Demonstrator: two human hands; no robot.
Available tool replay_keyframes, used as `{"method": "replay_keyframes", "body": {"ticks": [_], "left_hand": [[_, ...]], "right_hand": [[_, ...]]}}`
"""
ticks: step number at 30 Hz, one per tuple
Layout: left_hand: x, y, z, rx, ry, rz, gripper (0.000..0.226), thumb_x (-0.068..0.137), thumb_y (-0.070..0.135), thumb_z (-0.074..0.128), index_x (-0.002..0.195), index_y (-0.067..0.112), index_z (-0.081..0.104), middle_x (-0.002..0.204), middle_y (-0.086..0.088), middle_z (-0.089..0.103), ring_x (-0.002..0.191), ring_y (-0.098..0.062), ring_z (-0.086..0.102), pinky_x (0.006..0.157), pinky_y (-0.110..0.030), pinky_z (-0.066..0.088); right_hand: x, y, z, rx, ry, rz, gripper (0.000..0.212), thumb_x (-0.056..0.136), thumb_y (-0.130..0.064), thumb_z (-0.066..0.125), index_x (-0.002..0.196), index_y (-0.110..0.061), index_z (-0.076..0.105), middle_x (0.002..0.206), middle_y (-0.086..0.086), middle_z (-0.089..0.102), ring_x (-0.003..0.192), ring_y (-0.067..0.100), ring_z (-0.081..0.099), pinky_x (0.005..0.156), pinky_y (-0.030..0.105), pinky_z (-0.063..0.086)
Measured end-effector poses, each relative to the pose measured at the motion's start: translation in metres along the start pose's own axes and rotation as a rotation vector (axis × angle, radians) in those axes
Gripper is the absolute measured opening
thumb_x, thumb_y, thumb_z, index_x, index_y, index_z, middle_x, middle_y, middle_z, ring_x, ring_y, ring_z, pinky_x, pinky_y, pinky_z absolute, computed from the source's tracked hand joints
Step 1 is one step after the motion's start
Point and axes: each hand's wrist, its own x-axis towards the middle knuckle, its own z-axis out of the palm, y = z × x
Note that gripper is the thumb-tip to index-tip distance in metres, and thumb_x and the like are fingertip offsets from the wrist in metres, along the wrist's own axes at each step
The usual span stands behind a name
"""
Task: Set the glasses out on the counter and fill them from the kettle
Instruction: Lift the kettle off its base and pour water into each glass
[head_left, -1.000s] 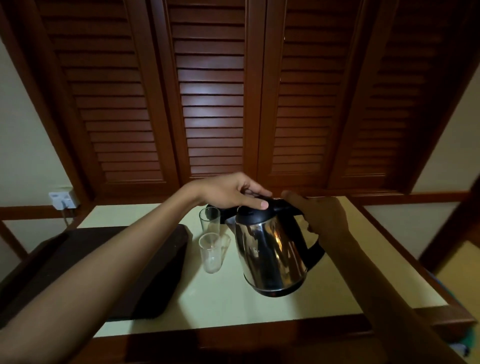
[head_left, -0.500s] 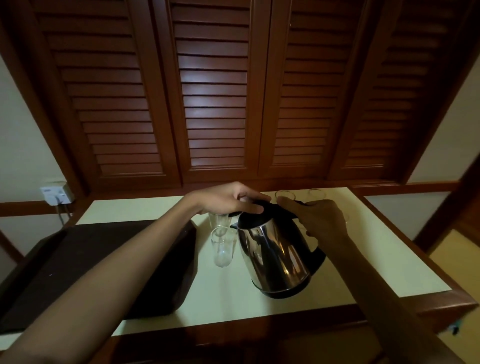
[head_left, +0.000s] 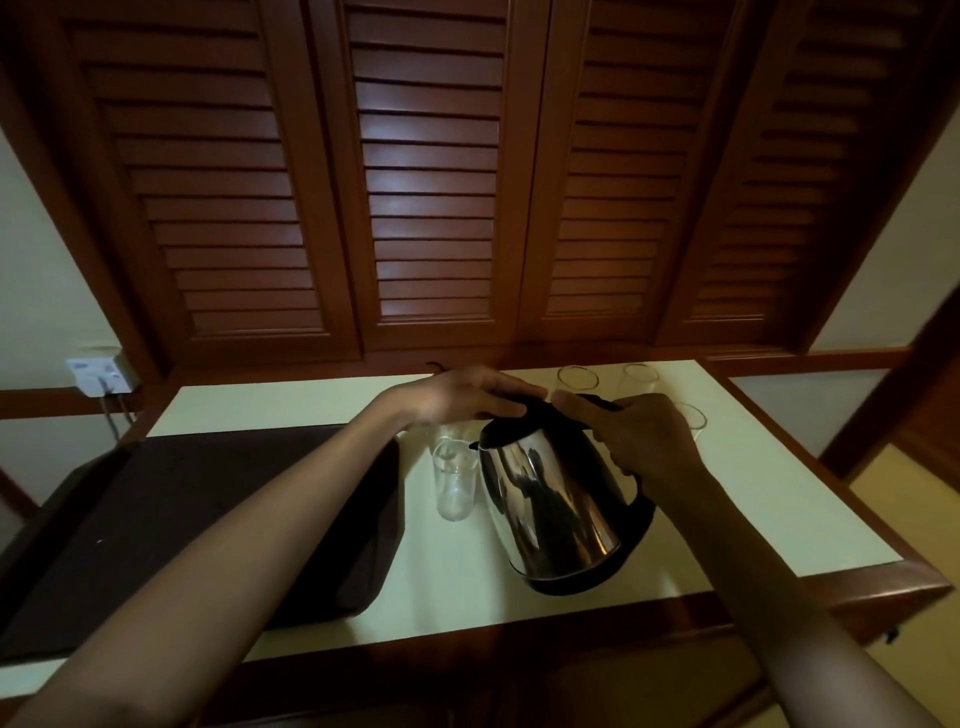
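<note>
1. You are facing a pale counter (head_left: 779, 493) edged in dark wood. Four louvred shutters (head_left: 431, 182) are closing the wall behind it, with cream wall at both sides.
2. At far left one socket (head_left: 98, 375) is sitting on the wall with a cable hanging from it. Below it, one dark tray (head_left: 156, 519) is lying on the counter's left half.
3. Your left hand (head_left: 457, 397) is lying over the kettle's black lid, with the fingers nearly straight, pressing and gripping nothing.
4. Just right of the tray, the near glass (head_left: 455, 486) is standing upright. A second glass (head_left: 451, 431) is standing half hidden behind it.
5. One steel kettle (head_left: 556, 509) is leaning left, its spout just above the near glass's rim. You cannot tell whether its base is touching the counter.
6. Your right hand (head_left: 644, 441) is curling round the kettle's handle, thumb lying along the top.
7. Two back glasses (head_left: 576, 378) are standing side by side at the rear, and a right glass (head_left: 693, 415) is showing behind your right hand. That is making five glasses in all.
</note>
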Motion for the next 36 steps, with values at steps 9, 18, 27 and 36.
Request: {"method": "replay_keyframes", "body": {"ticks": [9, 18, 27, 36], "left_hand": [[0.0, -0.012, 0.002, -0.128, 0.039, -0.05, 0.041, 0.103, 0.003, 0.052, 0.142, 0.011, 0.058, 0.126, 0.005, 0.07, 0.117, -0.005, 0.067, 0.097, -0.021, 0.052], [-0.004, -0.012, 0.003, -0.214, 0.041, -0.034, 0.042, 0.103, -0.002, 0.048, 0.142, 0.009, 0.054, 0.121, 0.002, 0.07, 0.108, -0.004, 0.07, 0.094, -0.02, 0.055], [-0.004, -0.008, 0.002, -0.23, 0.053, -0.046, 0.043, 0.102, -0.003, 0.048, 0.144, 0.006, 0.052, 0.119, 0.005, 0.069, 0.103, 0.001, 0.071, 0.09, -0.016, 0.054], [-0.006, -0.007, 0.003, -0.232, 0.054, -0.044, 0.042, 0.102, -0.002, 0.048, 0.138, 0.019, 0.056, 0.113, 0.011, 0.072, 0.103, 0.0, 0.071, 0.088, -0.016, 0.054]], "right_hand": [[-0.007, -0.004, 0.004, 0.013, -0.036, -0.013, 0.065, 0.072, -0.068, 0.076, 0.077, -0.004, 0.071, 0.053, 0.0, 0.057, 0.05, 0.017, 0.054, 0.058, 0.029, 0.045], [-0.006, -0.007, 0.005, 0.02, -0.031, -0.017, 0.067, 0.072, -0.066, 0.077, 0.082, 0.0, 0.073, 0.053, 0.001, 0.057, 0.047, 0.015, 0.052, 0.056, 0.027, 0.043], [-0.005, -0.011, 0.004, 0.009, -0.024, -0.032, 0.065, 0.074, -0.065, 0.076, 0.082, 0.0, 0.073, 0.056, 0.003, 0.058, 0.05, 0.016, 0.052, 0.058, 0.028, 0.043], [-0.006, -0.013, 0.003, -0.015, -0.028, -0.032, 0.066, 0.075, -0.066, 0.074, 0.085, -0.001, 0.074, 0.056, 0.003, 0.057, 0.051, 0.015, 0.052, 0.059, 0.027, 0.043]]}}
